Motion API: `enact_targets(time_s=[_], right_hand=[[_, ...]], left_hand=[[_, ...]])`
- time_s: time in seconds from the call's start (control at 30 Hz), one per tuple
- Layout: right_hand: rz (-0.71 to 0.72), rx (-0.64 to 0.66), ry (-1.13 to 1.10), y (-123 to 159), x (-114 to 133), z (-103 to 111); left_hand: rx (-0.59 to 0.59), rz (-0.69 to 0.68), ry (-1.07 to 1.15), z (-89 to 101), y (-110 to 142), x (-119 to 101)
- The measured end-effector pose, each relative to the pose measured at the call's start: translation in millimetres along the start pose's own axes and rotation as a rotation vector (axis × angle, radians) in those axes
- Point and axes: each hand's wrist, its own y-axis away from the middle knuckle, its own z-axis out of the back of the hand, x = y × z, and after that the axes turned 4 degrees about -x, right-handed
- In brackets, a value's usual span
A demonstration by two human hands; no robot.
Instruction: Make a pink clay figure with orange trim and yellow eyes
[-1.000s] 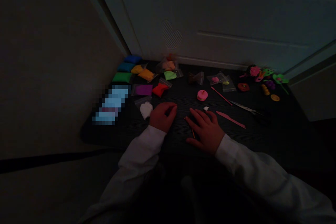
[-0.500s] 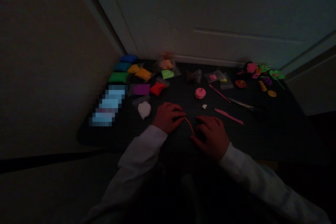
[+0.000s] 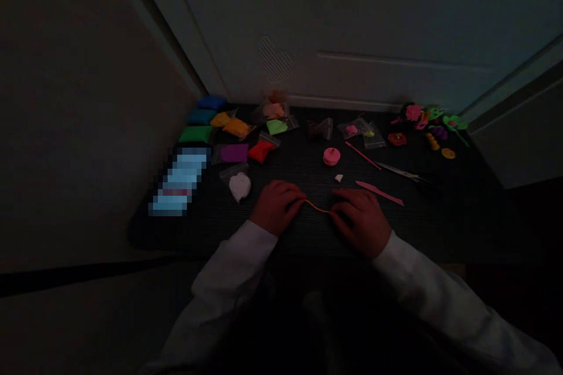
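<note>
A thin orange strand of clay (image 3: 315, 207) runs between my two hands in a shallow curve, low over the dark table. Its left end is pinched in the fingertips of my left hand (image 3: 277, 206). The right end meets the thumb and fingers of my right hand (image 3: 360, 220), which are closed on it. Just beyond the strand lies a small white clay bit (image 3: 338, 178). Farther back stands a round pink clay piece (image 3: 331, 156) with a pale layer in its side. A pink modelling knife (image 3: 379, 193) rests beyond my right hand.
Bagged white clay (image 3: 240, 186), red clay (image 3: 261, 151) and purple clay (image 3: 234, 153) lie left, near a blurred bright screen (image 3: 180, 181). Scissors (image 3: 402, 173) and a thin pink tool (image 3: 363, 155) lie right. Clay flowers (image 3: 413, 112) stand at the back right, before a white panel (image 3: 373, 23).
My right hand has shifted slightly and now pinches the strand's right end. The strand has swung from steeply slanted to nearly level. The whole view has shifted a little.
</note>
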Motion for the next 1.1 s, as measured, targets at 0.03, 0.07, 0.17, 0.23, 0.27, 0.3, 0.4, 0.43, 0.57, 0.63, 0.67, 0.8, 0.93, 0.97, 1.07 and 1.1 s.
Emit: enact_targets(time_s=[0.03, 0.07, 0.17, 0.23, 0.27, 0.3, 0.4, 0.43, 0.57, 0.63, 0.67, 0.8, 0.93, 0.97, 1.07, 1.1], right_hand=[[0.009, 0.01, 0.009, 0, -2, 1], [0.016, 0.019, 0.018, -1, -4, 2], [0.01, 0.036, 0.023, 1, -6, 1], [0.002, 0.032, 0.008, 3, -6, -1], [0.003, 0.03, -0.002, 4, -6, -3], [0.007, 0.029, -0.01, 5, -7, -4], [0.016, 0.028, -0.02, 6, -8, -8], [0.012, 0.027, -0.021, 6, -9, -8], [-0.013, 0.03, -0.018, 3, -9, -9], [-0.017, 0.029, -0.018, 2, -8, -9], [-0.019, 0.028, -0.022, 1, -7, -8], [-0.033, 0.014, -0.068, -5, -11, -2], [-0.056, -0.051, -0.094, -25, -27, 11], [-0.067, -0.073, -0.088, -32, -32, 13], [-0.073, -0.097, -0.07, -53, -49, 17], [-0.078, -0.108, -0.062, -59, -54, 17]], left_hand=[[0.002, 0.004, -0.012, -0.4, 2, -2], [0.006, 0.006, -0.026, -1.1, 4, -3], [0.009, 0.01, -0.07, -3.7, 8, -6], [0.011, 0.015, -0.085, -4.8, 10, -7], [0.013, 0.017, -0.087, -5.0, 10, -8], [0.011, 0.021, -0.087, -5.1, 11, -7], [0.006, 0.03, -0.073, -5.0, 11, -5], [0.006, 0.034, -0.067, -5.2, 10, -4], [0.026, 0.017, -0.05, -6.0, 7, 3], [0.036, 0.004, -0.053, -4.8, 5, 3], [0.041, 0.0, -0.05, -3.4, 4, 3], [0.028, 0.019, 0.029, 4.4, -8, -6], [-0.01, 0.121, 0.154, 6.1, -33, -13], [-0.017, 0.147, 0.182, 4.9, -41, -13], [-0.051, 0.157, 0.203, 0.0, -66, -10], [-0.052, 0.146, 0.176, -1.5, -74, -8]])
